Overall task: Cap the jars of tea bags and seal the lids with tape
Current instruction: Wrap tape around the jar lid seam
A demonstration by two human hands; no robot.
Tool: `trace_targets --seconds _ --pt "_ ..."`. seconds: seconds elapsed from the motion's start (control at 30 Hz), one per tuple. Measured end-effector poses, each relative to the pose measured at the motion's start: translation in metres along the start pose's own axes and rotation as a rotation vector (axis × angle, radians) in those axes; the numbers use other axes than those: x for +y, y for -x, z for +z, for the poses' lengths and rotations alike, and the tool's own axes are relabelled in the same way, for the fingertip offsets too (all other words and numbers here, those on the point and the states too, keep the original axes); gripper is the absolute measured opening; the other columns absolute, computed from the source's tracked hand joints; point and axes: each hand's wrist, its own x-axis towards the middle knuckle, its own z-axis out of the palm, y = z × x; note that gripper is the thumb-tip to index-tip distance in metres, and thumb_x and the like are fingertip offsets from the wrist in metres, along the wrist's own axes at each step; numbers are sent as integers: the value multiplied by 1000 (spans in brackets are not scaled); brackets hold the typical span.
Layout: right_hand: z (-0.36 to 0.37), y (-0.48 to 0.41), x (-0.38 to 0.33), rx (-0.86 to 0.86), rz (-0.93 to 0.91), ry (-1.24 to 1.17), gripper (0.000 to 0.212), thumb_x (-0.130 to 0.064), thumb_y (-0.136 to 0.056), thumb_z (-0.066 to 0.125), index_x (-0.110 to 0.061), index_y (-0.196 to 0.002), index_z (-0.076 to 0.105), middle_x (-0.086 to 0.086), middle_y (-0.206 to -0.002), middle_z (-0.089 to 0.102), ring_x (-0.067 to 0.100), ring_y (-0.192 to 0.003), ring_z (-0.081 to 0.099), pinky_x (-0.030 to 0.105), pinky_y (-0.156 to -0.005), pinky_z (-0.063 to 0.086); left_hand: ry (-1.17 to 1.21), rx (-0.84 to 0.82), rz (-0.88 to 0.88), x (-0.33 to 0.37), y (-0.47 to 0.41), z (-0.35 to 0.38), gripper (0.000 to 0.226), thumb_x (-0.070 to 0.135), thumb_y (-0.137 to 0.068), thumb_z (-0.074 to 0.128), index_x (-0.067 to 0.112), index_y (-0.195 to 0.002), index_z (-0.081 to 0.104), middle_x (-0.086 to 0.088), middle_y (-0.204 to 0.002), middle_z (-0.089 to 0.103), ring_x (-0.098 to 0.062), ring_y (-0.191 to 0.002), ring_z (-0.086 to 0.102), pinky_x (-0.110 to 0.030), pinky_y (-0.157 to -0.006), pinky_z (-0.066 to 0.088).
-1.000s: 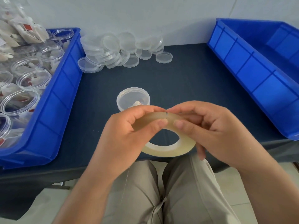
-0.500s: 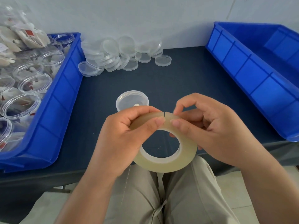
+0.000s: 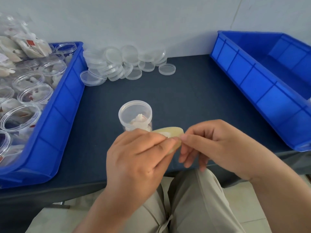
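Observation:
A roll of clear yellowish tape (image 3: 170,132) is held nearly edge-on above the table's front edge. My left hand (image 3: 139,158) grips it from the left and covers most of the roll. My right hand (image 3: 213,147) pinches at the tape's right rim with thumb and forefinger. Just behind the hands a clear plastic jar (image 3: 135,115) stands upright with its lid on and white tea bags inside.
A blue bin (image 3: 55,125) at left holds several open jars of tea bags. A heap of loose clear lids (image 3: 124,64) lies at the back by the wall. A second blue bin (image 3: 259,84) sits at right. My knees show below the table edge.
The tape roll has been tilted from facing me, hole visible, to nearly edge-on and lifted toward the jar. Both hands stayed on it. The camera view shifted slightly.

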Motion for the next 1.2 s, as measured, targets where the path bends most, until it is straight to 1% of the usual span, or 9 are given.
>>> trace_targets --seconds 0.23,0.37,0.43,0.53,0.6,0.67,0.83,1.07,1.2 --pt "8 1 25 -43 247 -67 57 -73 -84 61 -20 -82 81 9 -87 82 23 -82 82 27 -68 64 -63 -11 93 9 28 15 9 15 -93 83 18 -101 87 9 -88 76 -19 -74 67 -29 -72 46" --pt "23 10 44 -9 213 -360 34 -52 -89 67 -22 -81 81 12 -88 80 23 -80 79 26 -69 62 -33 -108 79 18 38 13 24 40 -91 85 22 -106 85 8 -103 77 -22 -92 70 -35 -90 48" --pt "22 17 48 8 161 -416 34 -50 -96 73 -18 -91 80 15 -92 80 26 -83 80 26 -71 63 100 -140 -115 22 38 5 56 62 -81 84 24 -123 77 1 -130 69 -22 -124 61 -38 -107 43" --pt "26 24 45 -5 71 -478 36 -52 -91 73 -18 -103 80 15 -98 81 25 -88 81 26 -74 64 496 60 -817 21 33 -14 76 54 -73 83 34 -143 58 5 -145 60 -14 -137 58 -30 -110 48" --pt "38 24 43 27 14 -557 40 -54 -91 77 -17 -106 79 15 -99 81 23 -89 80 27 -76 64 1107 110 -1255 18 31 -21 79 57 -73 87 30 -143 64 -4 -142 68 -28 -130 67 -42 -100 59" --pt "51 21 42 75 -16 -583 36 -49 -95 74 -15 -107 78 15 -99 81 25 -92 81 28 -77 65 1587 -24 -1422 21 30 -25 80 58 -78 88 14 -140 68 -23 -142 66 -42 -129 66 -47 -95 60" --pt "58 13 40 238 -3 -168 35 -58 -82 74 -24 -85 79 4 -78 81 20 -71 78 27 -64 63 1253 20 -1378 25 36 -11 31 34 -88 75 13 -110 83 -20 -123 76 -34 -111 75 -43 -90 61" --pt "46 9 35 154 23 -175 21 -29 -104 64 -31 -96 84 -2 -89 83 16 -81 81 24 -67 63 1060 84 -1142 22 29 -10 33 43 -85 75 24 -110 85 -6 -118 80 -23 -117 74 -30 -93 60" --pt "45 3 33 147 30 -201 23 -19 -103 66 -28 -93 84 0 -89 83 17 -81 81 24 -68 63 964 106 -1098 25 31 -5 32 46 -89 73 28 -114 84 -3 -121 79 -24 -122 72 -51 -106 52"
